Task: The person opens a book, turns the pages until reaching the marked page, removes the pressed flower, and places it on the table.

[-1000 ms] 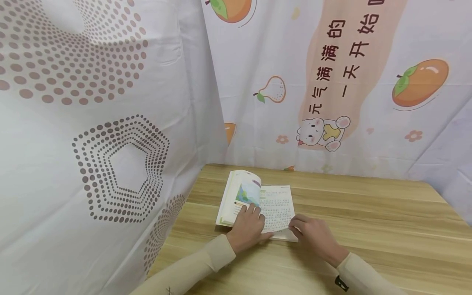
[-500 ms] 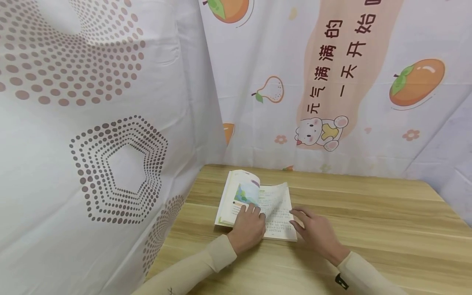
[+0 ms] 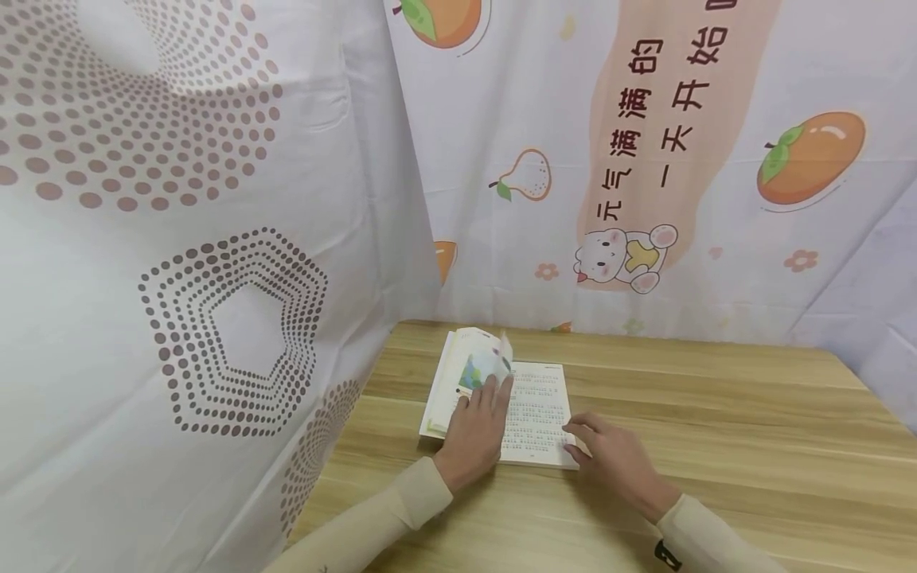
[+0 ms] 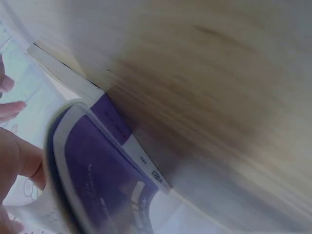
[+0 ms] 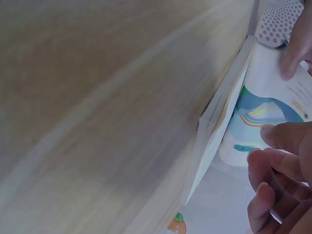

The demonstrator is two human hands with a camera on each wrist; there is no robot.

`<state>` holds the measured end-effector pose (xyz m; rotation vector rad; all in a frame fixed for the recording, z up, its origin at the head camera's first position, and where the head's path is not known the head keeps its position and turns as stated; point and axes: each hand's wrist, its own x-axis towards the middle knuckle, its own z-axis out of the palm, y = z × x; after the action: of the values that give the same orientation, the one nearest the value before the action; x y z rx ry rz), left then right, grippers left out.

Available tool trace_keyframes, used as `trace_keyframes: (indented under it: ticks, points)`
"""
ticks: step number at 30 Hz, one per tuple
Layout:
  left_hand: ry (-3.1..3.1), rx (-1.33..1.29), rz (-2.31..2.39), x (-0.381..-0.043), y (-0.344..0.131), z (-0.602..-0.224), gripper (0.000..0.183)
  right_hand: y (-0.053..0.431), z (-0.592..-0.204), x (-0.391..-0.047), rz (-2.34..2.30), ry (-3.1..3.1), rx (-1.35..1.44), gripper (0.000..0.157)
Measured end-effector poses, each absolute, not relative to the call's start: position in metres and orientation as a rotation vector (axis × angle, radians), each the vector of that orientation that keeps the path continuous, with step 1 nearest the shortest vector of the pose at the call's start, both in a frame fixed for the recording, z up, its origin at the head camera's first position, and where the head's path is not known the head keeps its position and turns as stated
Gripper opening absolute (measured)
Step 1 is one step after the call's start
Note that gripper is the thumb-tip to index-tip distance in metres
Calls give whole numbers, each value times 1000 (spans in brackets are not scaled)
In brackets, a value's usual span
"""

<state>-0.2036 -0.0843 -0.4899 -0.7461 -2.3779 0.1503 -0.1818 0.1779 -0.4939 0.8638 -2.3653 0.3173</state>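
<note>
An open book (image 3: 537, 418) lies on the table, its right page full of printed text. Its left pages bulge upward and carry a coloured picture. My left hand (image 3: 473, 434) rests on those left pages with fingers extended, at a lifted leaf (image 3: 505, 352) near the fold. The left wrist view shows the book's purple cover (image 4: 107, 170) and spine from outside. By the right page's outer edge, my right hand (image 3: 619, 458) is loosely bent, thumb and fingertips apart with nothing between them. In the right wrist view, a rainbow picture (image 5: 265, 114) shows beyond its fingers (image 5: 261, 197).
The wood-grain table (image 3: 716, 414) extends to the right of the book. A printed curtain (image 3: 466, 199) hangs along the back edge, and a dotted white cloth (image 3: 247, 334) hangs at the left. Something small and black (image 3: 667, 555) is at the right sleeve's cuff.
The leaf that was curling over the right page has swung left to the fold. My left hand has shifted slightly left and its fingers have stretched out. My right hand has let go of the page.
</note>
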Motion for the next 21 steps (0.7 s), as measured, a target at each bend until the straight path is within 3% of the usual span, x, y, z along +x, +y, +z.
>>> trace_keyframes:
  ticks: [12,21]
  points:
    - [-2421,-763,296,-201,-94,-488,70,175,-501,-178,279,-2614,902,30]
    - [-2441,-789,316,-198,-99,-493,63,177,-502,-178,320,-2597,1003,11]
